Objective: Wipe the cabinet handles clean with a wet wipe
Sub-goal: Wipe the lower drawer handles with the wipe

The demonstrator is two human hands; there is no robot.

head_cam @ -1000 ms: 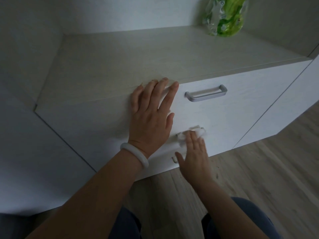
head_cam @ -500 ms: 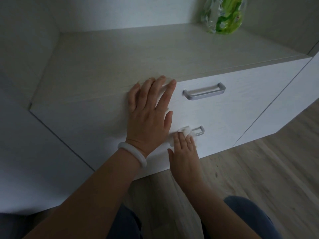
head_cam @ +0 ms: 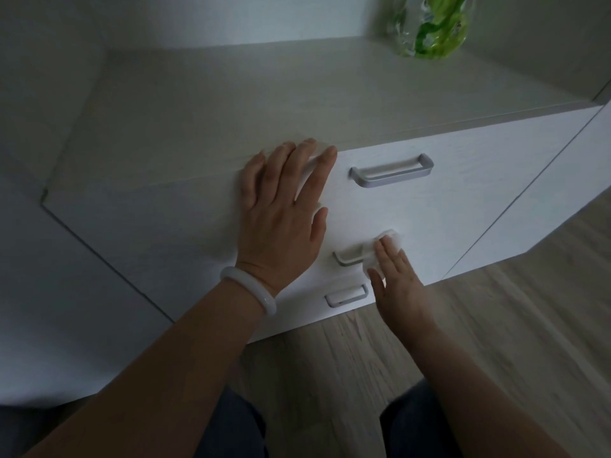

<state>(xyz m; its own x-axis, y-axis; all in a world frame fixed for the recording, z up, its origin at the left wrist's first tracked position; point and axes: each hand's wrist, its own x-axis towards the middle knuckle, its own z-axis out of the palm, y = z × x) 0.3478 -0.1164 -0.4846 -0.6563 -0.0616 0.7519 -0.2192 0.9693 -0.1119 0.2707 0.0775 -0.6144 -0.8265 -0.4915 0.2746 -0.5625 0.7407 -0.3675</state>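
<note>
No writing can be read here; the green-and-clear packet point(head_cam: 429, 24) at the back right of the cabinet top point(head_cam: 231, 104) is blurred and cut off by the upper edge, so its label stays illegible.

You are looking down on a pale wood-grain cabinet set against a white wall point(head_cam: 198, 18), with a wood-look floor point(head_cam: 496, 325) below and a white panel point(head_cam: 66, 309) to its left. The light is dim.

Your left hand point(head_cam: 281, 219) lies flat on the upper front edge of the cabinet, fingers straight and spread, holding nothing, with a white bangle point(head_cam: 248, 294) on the wrist.

Your right hand point(head_cam: 396, 279) presses the wipe point(head_cam: 386, 247) against the right end of the middle handle point(head_cam: 350, 256) with fingers nearly straight. The wipe is bunched over that end, which it hides; only the left part of the bar shows.

The top handle point(head_cam: 391, 171) is bare and fully in view, to the right of your left fingertips. The bottom handle point(head_cam: 347, 295) sits just left of your right wrist.

Your dark-clad knees point(head_cam: 238, 424) are cut off by the bottom edge.
</note>
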